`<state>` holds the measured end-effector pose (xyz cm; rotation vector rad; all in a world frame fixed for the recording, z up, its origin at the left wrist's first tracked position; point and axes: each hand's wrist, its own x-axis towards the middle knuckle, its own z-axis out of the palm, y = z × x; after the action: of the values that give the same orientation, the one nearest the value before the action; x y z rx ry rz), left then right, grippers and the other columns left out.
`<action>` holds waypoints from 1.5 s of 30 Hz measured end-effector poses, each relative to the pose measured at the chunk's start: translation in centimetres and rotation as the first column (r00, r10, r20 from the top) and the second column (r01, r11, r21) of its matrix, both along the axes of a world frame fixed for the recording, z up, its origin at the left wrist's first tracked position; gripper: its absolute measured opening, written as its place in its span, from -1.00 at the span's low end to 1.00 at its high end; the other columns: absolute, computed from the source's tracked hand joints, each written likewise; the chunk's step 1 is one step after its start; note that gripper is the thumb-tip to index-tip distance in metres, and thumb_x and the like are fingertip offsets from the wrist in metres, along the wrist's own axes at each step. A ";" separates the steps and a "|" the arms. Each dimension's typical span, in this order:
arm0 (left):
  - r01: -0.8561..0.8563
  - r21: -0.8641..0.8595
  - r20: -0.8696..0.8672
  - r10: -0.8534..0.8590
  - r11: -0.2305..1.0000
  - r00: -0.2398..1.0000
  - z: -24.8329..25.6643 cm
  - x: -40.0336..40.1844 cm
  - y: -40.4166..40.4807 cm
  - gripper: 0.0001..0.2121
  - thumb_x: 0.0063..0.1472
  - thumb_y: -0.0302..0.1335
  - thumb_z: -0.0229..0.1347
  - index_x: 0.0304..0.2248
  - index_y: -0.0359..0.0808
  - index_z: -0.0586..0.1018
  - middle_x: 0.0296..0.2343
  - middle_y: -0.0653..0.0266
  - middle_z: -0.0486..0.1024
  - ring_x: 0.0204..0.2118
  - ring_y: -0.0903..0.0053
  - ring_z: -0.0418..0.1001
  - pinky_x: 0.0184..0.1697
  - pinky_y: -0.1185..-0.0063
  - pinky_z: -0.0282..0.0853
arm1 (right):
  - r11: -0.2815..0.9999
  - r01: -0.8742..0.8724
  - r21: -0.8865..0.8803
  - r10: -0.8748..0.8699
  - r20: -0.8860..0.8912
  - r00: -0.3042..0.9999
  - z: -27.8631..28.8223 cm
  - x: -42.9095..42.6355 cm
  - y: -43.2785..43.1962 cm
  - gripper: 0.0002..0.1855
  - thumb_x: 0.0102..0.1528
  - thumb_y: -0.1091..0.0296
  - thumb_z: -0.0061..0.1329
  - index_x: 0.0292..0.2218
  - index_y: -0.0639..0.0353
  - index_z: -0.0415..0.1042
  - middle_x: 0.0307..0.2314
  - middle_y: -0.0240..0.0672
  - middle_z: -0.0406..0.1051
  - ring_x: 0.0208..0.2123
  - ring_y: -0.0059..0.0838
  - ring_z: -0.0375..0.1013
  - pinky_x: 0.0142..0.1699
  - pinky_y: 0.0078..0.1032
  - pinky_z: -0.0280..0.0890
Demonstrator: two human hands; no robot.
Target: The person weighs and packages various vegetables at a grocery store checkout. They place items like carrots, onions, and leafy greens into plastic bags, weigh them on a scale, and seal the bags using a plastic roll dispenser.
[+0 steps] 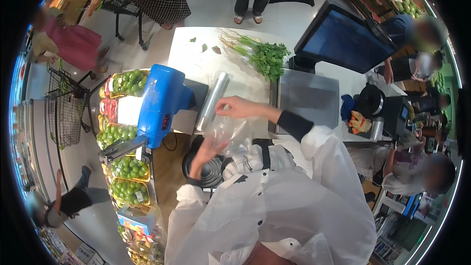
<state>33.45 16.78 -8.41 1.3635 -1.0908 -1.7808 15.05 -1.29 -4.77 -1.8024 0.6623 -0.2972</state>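
A thin clear plastic bag [235, 136] hangs crumpled in front of my body, between both hands. My left hand [210, 151] is at its lower left side, and film covers some of the fingertips. Above it, my right hand [239, 106] has thumb and forefinger pinched together at the bag's upper edge. Just left of the right hand, a roll of clear plastic film [213, 99] lies slanted on the white counter [191, 51]. Farther back rests a bunch of leafy green herbs [266, 57] with stems and roots, probably coriander.
A blue machine [160, 99] with a red digital display stands left, beside packed green fruit [128, 187]. To the right are a grey scale plate [309, 99], a screen [342, 36] and orange-and-white gloves [360, 122]. Loose leaves [204, 48] lie on the counter. Several people and shopping carts [66, 103] surround it.
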 end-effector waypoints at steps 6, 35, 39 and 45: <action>-0.266 0.062 0.496 0.202 0.962 0.845 -4.9 2.3 7.6 -0.79 0.21 -0.39 0.07 -0.30 -0.41 0.55 -0.58 0.22 0.48 -0.51 0.64 0.34 -0.42 0.58 0.29 | 0.709 0.172 -0.684 -0.541 -0.371 0.755 -6.5 -4.8 -16.4 -0.38 0.03 -0.01 0.07 -0.05 0.30 0.31 -0.16 -0.02 0.38 -0.10 -0.06 0.35 0.03 -0.29 0.24; -0.449 0.021 0.450 0.393 0.893 0.802 -4.3 1.4 9.5 -0.73 0.23 -0.32 0.07 -0.29 -0.41 0.58 -0.51 0.36 0.51 -0.44 0.66 0.38 -0.33 0.61 0.31 | 0.823 0.177 -0.540 -0.418 -0.365 0.832 -3.0 -6.1 -17.1 -0.44 -0.16 0.37 0.15 -0.14 0.31 0.21 -0.22 -0.05 0.29 -0.18 -0.04 0.34 0.00 -0.22 0.20; -0.467 0.211 0.329 0.388 0.859 0.861 -2.1 2.1 6.6 -0.71 0.26 -0.22 0.06 -0.28 -0.30 0.59 -0.65 0.57 0.29 -0.62 0.84 0.15 -0.59 0.72 0.04 | 0.692 0.051 -0.721 -0.272 -0.194 0.943 7.9 -5.4 -10.1 -0.42 -0.17 0.39 0.16 -0.13 0.29 0.20 -0.30 -0.11 0.34 -0.21 -0.13 0.36 -0.08 -0.30 0.21; -0.400 0.078 0.188 0.381 0.913 0.905 3.6 0.2 1.0 -0.65 0.31 -0.17 -0.05 -0.15 -0.28 0.53 -0.68 0.60 0.17 -0.64 0.83 0.09 -0.59 0.74 -0.01 | 0.810 -0.113 -0.576 -0.294 -0.565 0.771 15.1 -14.3 -0.4 -0.39 -0.17 0.41 0.17 -0.08 0.25 0.21 -0.28 -0.14 0.36 -0.19 -0.12 0.38 -0.06 -0.30 0.22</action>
<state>33.69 17.74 -4.79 1.6942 -0.7355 -1.4697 0.79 -1.67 10.36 -2.5065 1.2507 0.0832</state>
